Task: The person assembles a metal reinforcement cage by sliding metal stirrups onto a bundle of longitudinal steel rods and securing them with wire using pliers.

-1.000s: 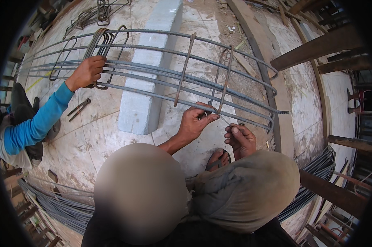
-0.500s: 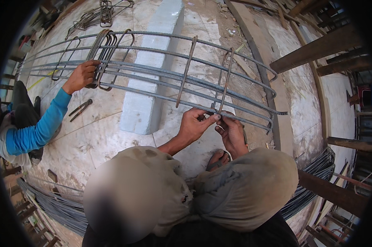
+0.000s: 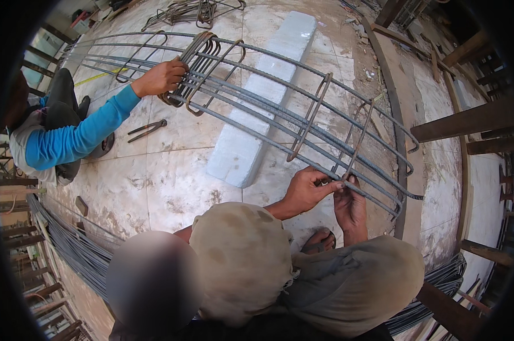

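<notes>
A long cage of steel rebars (image 3: 280, 108) lies slantwise before me, with bent rebar stirrups around it. My left hand (image 3: 307, 190) is closed in a pinch at the near bar, beside the lower corner of the end stirrup (image 3: 360, 133). Just right of it, my right hand (image 3: 351, 206) reaches up to the same joint with fingers bent together. What the fingertips hold is too small to make out. Farther left, a co-worker's hand (image 3: 165, 77) in a blue sleeve grips a bunch of stirrups (image 3: 199, 57) on the bars.
Under the cage lies a pale blue-white block (image 3: 243, 153). Pincers (image 3: 147, 130) rest on the floor near the co-worker. More stirrups (image 3: 203, 12) are piled at the back. Bundled rods (image 3: 81, 256) lie at lower left, and wooden beams (image 3: 467, 122) stick in from the right.
My view has turned, so the cage and block appear farther right and more slanted. Both my hands stay at the same stirrup corner, their fingers slightly shifted. The co-worker's hand remains on the bunched stirrups.
</notes>
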The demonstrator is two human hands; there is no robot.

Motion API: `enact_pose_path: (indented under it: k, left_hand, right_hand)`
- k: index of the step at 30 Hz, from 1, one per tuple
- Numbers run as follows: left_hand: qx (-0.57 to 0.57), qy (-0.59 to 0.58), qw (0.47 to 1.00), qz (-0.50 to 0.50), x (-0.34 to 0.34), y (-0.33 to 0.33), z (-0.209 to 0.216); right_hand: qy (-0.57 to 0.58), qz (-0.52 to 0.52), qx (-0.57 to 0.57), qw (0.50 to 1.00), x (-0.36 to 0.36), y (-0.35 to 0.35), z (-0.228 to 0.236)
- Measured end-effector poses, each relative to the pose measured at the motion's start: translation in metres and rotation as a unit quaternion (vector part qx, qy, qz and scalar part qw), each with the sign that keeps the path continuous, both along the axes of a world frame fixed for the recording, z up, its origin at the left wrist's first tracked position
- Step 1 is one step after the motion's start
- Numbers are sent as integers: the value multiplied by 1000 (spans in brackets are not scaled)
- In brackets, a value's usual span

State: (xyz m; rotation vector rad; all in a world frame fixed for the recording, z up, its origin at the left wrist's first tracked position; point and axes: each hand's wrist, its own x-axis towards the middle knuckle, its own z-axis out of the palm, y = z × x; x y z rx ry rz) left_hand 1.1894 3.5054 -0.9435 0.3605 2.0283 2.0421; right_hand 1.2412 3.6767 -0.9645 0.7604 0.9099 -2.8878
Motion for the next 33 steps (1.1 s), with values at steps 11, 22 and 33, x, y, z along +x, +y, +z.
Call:
enact_pose_path:
  k: [11, 22, 33]
  left_hand:
    - [-40, 16, 999, -7, 1, 4, -2]
    - [-17, 31, 999, 3, 2, 11, -4]
    - [-54, 22, 998, 3, 1, 3, 7]
  right_hand:
    - [18, -7, -80, 997, 13, 0, 13]
    - [2, 1, -7, 1000, 22, 3, 32]
    - [17, 106, 690, 716, 39, 17, 138]
